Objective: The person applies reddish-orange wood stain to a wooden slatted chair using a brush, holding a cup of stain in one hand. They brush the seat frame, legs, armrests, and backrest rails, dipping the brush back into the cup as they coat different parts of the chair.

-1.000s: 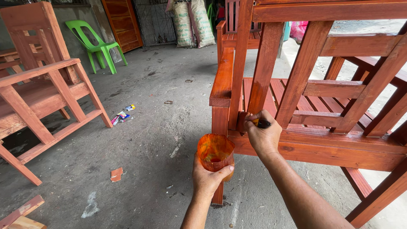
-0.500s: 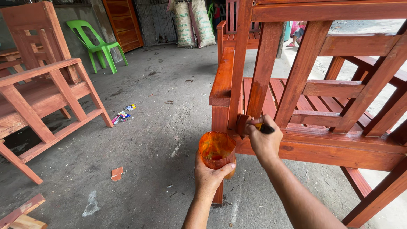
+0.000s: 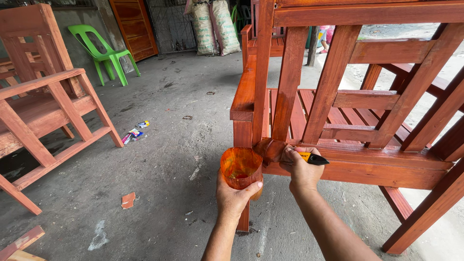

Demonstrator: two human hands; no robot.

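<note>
My left hand (image 3: 235, 195) grips a cut plastic cup (image 3: 240, 167) stained orange, with red-orange stain pooled inside. My right hand (image 3: 301, 168) holds a paintbrush (image 3: 280, 151) by its black and yellow handle, and the stained bristles press against the lower rail of a red-stained wooden bench (image 3: 357, 106), right where an upright slat meets the rail. The cup sits just left of the brush, in front of the bench's corner leg.
An unstained wooden chair (image 3: 46, 106) stands at the left. A green plastic chair (image 3: 104, 50) and filled sacks (image 3: 215, 26) are at the back. Scraps of litter (image 3: 133, 134) and a wood offcut (image 3: 21, 244) lie on the concrete floor.
The brush has moved left and down along the rail toward the cup, its bristles now flat on the joint. The cup has stayed about where it was.
</note>
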